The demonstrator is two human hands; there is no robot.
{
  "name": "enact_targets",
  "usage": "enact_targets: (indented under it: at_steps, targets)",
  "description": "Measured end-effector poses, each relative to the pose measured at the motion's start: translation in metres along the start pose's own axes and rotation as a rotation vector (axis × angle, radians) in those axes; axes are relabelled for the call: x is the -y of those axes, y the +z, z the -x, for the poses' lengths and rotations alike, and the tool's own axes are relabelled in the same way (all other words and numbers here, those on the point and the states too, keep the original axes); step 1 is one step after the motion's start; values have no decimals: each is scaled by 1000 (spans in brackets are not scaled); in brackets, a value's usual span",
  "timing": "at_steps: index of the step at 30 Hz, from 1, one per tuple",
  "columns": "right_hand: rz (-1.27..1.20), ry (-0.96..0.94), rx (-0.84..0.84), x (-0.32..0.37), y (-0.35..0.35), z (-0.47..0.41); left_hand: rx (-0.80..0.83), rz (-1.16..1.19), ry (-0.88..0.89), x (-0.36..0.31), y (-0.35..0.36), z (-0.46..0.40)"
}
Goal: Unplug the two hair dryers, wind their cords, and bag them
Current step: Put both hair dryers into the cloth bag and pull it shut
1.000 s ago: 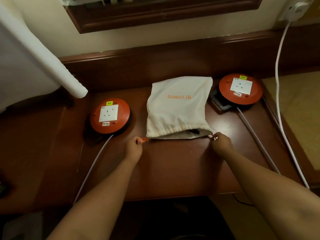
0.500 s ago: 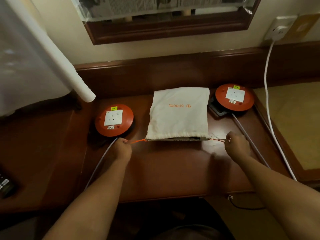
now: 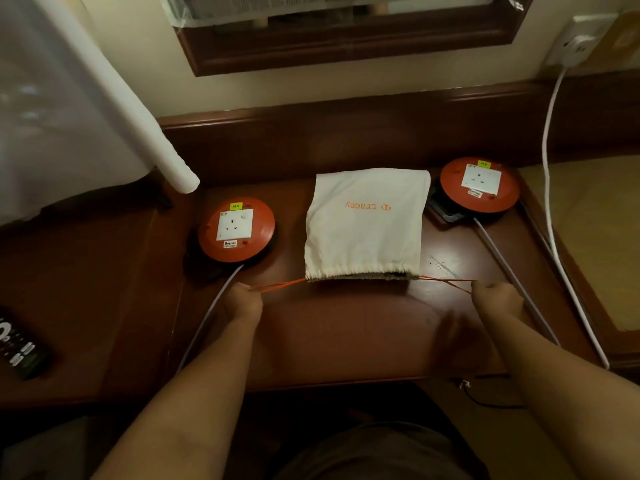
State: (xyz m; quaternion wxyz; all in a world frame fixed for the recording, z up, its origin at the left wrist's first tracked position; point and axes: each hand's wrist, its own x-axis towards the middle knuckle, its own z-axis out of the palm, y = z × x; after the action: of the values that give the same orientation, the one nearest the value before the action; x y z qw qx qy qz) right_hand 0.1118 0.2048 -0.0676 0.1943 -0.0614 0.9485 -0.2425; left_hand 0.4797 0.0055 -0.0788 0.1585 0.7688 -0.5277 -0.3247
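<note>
A cream cloth drawstring bag [image 3: 367, 225] with orange lettering lies on the dark wooden desk [image 3: 339, 327], its gathered mouth facing me. Orange drawstrings run out of both sides of the mouth. My left hand [image 3: 242, 301] is closed on the left drawstring [image 3: 277, 285], and my right hand [image 3: 497, 299] is closed on the right drawstring [image 3: 446, 280]. Both strings are stretched taut, well apart from the bag. The mouth is puckered nearly shut, with only a dark sliver showing at its right end. The hair dryers are hidden from view.
Two red cable reels with white sockets flank the bag, the left reel [image 3: 237, 230] and the right reel [image 3: 479, 185], each with a grey cable running toward me. A white cord [image 3: 550, 202] hangs from a wall socket. A remote control [image 3: 17, 344] lies far left.
My hands have moved outward from the bag's mouth, drawing the orange strings out sideways. The mouth has gone from gaping to gathered almost shut.
</note>
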Motion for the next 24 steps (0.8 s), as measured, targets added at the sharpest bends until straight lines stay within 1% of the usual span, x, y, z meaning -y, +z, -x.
enact_targets:
  at_steps: [2,4,6,9,11,13,15,16,18,21,22,23,24]
  targets:
    - [-87,112,-9,1,1,4,-15,1,-44,2,-1,0]
    - [-116,169,22,-1,7,7,-13,-25,-60,5,0,2]
    - [-116,142,69,-5,15,8,27,-121,-33,7,3,6]
    - [-80,94,61,-8,19,8,64,-235,83,12,10,14]
    - [9,6,39,-6,19,10,24,-309,200,12,16,20]
    - [87,-165,40,1,24,15,-4,-372,350,6,24,29]
    - [109,-350,86,8,34,21,-16,-403,441,-6,35,37]
    - [115,-431,127,11,40,23,-26,-399,439,-13,40,40]
    - [140,-525,205,15,52,24,-51,-354,355,-26,49,43]
    - [198,-572,241,20,58,20,-107,-244,167,-38,51,42]
    - [211,-578,242,20,59,17,-126,-232,133,-37,49,40]
    - [224,-587,242,20,60,16,-140,-250,148,-34,47,37]
    - [238,-599,238,17,61,13,-139,-294,217,-29,47,35]
